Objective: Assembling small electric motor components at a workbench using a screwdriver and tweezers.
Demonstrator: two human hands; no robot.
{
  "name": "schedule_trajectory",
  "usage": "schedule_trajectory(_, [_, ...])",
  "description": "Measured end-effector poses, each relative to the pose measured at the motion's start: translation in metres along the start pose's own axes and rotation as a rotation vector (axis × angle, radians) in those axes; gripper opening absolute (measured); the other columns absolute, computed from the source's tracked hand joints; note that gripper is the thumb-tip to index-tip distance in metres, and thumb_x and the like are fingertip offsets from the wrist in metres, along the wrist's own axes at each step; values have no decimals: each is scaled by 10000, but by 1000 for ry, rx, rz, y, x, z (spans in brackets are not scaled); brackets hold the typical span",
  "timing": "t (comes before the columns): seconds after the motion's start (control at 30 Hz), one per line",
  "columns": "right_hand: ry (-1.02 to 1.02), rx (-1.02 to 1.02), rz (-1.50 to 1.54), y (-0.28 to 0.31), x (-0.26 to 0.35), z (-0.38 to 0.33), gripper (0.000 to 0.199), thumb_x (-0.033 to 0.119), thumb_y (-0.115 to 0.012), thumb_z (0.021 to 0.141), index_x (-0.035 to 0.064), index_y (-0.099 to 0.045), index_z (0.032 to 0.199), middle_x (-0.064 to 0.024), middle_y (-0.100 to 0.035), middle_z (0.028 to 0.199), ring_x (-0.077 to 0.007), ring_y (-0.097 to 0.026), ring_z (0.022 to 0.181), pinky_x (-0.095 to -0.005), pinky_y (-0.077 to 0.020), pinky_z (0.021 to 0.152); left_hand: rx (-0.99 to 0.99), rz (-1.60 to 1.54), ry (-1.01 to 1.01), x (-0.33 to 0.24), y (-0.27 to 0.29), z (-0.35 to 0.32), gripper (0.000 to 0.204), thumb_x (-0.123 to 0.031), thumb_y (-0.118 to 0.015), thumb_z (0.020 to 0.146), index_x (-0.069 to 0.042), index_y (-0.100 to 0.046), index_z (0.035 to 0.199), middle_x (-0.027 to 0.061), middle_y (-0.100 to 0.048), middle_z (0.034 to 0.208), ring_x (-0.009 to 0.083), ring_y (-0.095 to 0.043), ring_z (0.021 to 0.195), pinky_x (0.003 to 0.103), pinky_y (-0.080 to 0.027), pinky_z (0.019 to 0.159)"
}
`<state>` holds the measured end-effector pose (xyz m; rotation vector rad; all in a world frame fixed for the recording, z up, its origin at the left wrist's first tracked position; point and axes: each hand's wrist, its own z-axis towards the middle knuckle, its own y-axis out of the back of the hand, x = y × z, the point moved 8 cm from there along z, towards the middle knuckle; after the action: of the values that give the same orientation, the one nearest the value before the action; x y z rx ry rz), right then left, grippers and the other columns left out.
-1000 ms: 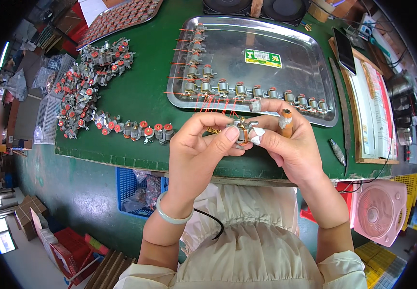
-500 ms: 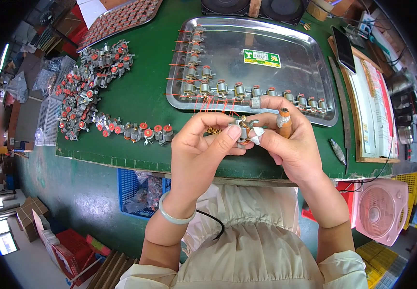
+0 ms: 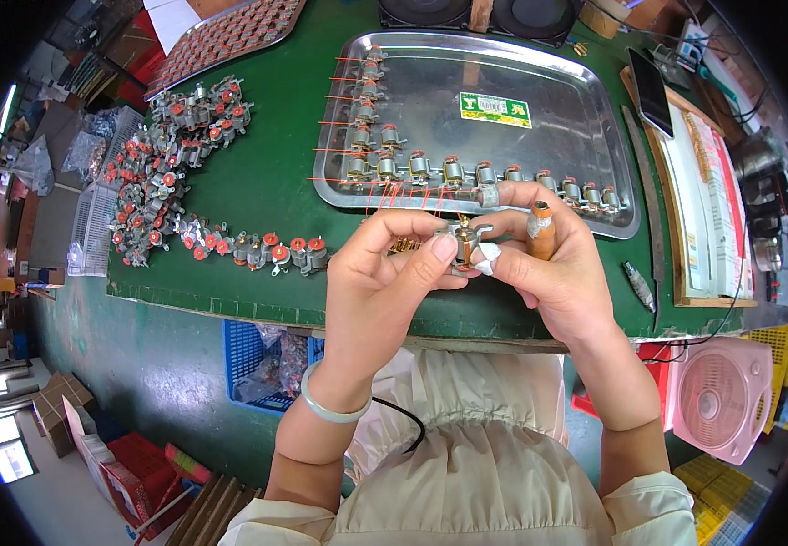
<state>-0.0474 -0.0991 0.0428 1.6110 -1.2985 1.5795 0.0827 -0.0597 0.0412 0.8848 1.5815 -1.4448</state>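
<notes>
**Both hands meet over one small metal electrical component!**

Here we are, right up close: the small metal electrical component [image 3: 463,247], with its copper-coloured band and brass-coloured tip, sits between the two hands, just above the table's near edge. The left hand [image 3: 381,273] has it pinched, thumb in front and fingers behind. In from the other side comes the right hand [image 3: 560,266], thumb and fingers curled at the component's right; whether they grip it too, I cannot tell. What that hand does grasp is a brown cylindrical handle [image 3: 541,238], upright among the fingers, with a silvery patch around it. White wrapping [image 3: 485,258] shows at the right thumb tip, grey wrapping [image 3: 489,196] at the forefinger's end. And by the left fingers, a gold-coloured ridged piece [image 3: 405,246]; held or not, it's impossible to say!

Just beyond the hands, the metal tray [image 3: 558,150] carries red-topped components [image 3: 452,170] in an L along its left and near sides, red wires [image 3: 394,194] reaching out over the rim. Left of the left hand, a line of similar parts [image 3: 271,247] leads to a crowded heap [image 3: 153,182] on the green table [image 3: 257,164]. Right of the right hand, a pen-shaped tool [image 3: 638,288], then a long flat blade [image 3: 643,191]. And farthest out, up to the left, a second, fully packed tray [image 3: 296,20]!
</notes>
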Motion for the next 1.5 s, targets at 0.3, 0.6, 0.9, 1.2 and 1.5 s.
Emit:
schedule_trajectory(0.3, [263,-42,-154,-1,16,-9,369,30,-569,781,-17,-420,1115,-97,-597,875,-104,-561,721,-233,-448,628,9,44,-41,-1,6,1,215,43,-585,783,35,-477,969,160,-597,920,204,-628,787,256,-532,666])
schedule_trajectory(0.6, [171,-139,-86,51,17,-16,336,300,-433,876,-15,-549,862,-76,-556,633,-67,-506,565,-187,-329,420,-14,39,-53,-2,15,3,312,14,-572,805,39,-473,1100,147,-595,953,211,-628,793,258,-535,665])
schedule_trajectory(0.9, [724,-90,-694,-13,26,-41,331,-63,-603,718,-47,-550,1044,-124,-569,821,-148,-526,659,-232,-426,559,-99,-406,-63,7,10,7,336,-100,-486,883,-15,-414,1200,192,-549,1091,254,-613,901,286,-547,701])
schedule_trajectory(1.2, [-91,-58,255,3,-34,-27,297,-34,-590,762,-36,-558,1058,-116,-554,802,-126,-500,623,-207,-389,504,-177,-355,-108,11,10,6,325,-99,-493,880,-5,-419,1182,171,-554,1081,248,-607,910,294,-537,727])
schedule_trajectory(1.5, [583,-171,-510,-7,12,-38,246,34,-516,843,-14,-541,1083,-87,-530,754,-109,-489,570,-200,-391,484,-222,-377,-181,9,6,3,321,-81,-494,877,8,-415,1175,174,-554,1078,255,-606,908,298,-531,730])
